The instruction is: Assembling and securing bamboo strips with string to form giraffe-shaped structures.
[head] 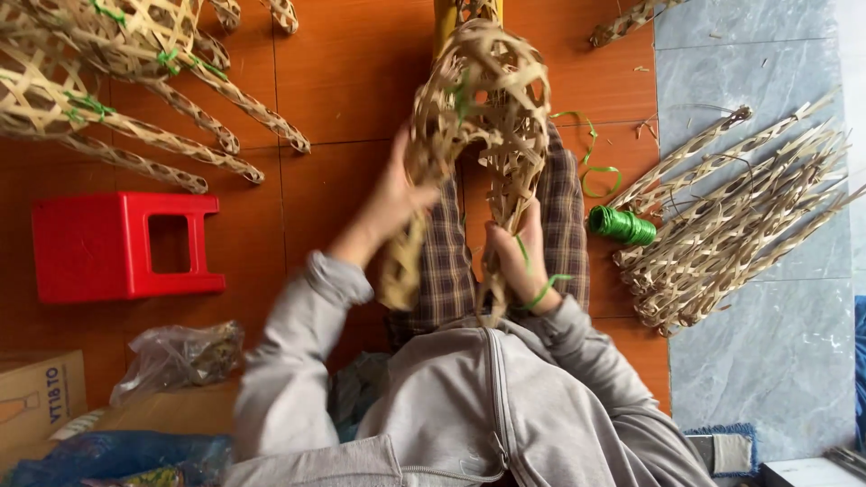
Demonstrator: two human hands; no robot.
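I hold a curved piece of open-weave bamboo lattice (487,90) over my lap, which is covered by plaid trousers (446,261). My left hand (390,200) grips the lattice's left side, and its woven tail hangs down past my wrist. My right hand (521,257) is shut on the lattice's right-hand tail. A thin green plastic strip (541,290) runs through its fingers. Another bit of green strip is tied into the weave near the top. Grey hoodie sleeves cover both arms.
A red plastic stool (122,245) stands at the left on the orange tile floor. A green strip spool (622,225) lies beside a pile of woven bamboo strips (731,221) on grey tiles. More lattice pieces (117,72) lie at the upper left. A cardboard box (36,397) and a plastic bag (176,356) sit at the lower left.
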